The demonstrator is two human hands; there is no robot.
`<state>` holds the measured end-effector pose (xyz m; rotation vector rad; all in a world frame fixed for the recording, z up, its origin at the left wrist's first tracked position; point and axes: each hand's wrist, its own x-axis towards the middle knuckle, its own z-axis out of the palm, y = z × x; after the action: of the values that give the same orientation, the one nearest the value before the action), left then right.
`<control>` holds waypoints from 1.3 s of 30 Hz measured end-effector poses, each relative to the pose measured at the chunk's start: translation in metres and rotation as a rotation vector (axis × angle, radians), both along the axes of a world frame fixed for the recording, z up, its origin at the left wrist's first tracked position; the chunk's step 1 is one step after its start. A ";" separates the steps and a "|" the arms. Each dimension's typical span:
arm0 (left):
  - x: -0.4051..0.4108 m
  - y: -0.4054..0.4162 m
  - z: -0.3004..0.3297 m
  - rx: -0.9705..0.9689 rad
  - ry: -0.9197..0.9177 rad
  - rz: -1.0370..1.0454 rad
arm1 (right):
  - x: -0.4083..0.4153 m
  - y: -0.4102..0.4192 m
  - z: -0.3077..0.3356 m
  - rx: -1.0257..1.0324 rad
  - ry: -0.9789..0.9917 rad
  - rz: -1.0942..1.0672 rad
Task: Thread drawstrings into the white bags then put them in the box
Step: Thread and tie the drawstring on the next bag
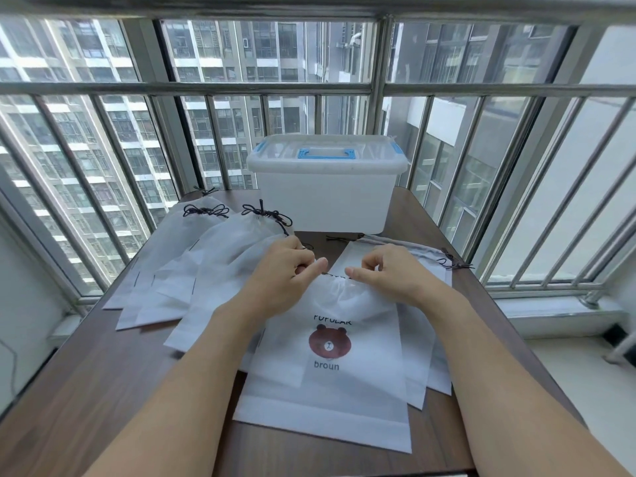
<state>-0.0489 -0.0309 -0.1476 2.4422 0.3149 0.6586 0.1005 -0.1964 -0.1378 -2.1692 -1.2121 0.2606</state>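
Left pile (192, 266): about four white bags fanned out, mouths pointing far, dark cords tied.
Left hand (284, 273): fingers curled, pinching the drawstring (339, 275) at the bag mouth.
Bear bag (330, 366): centre, near; long axis near to far, gathered mouth far; brown bear print.
Right hand (385, 273): pinches the same mouth.
Box (327, 184): one, far, lid closed.

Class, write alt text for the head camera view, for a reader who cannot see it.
Two hands, left and right, pinch the gathered top of a white bear-print bag on a brown table. More white drawstring bags fan out to the left, and a lidded translucent box with a blue handle stands behind, before a barred window.
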 end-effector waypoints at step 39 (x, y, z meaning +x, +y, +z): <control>0.000 -0.029 0.011 -0.630 0.016 -0.212 | -0.020 0.004 0.013 0.400 0.189 0.155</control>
<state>-0.0494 -0.0602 -0.1368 1.8436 0.2213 0.3723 0.0801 -0.1927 -0.1252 -1.6739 -1.2077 0.2566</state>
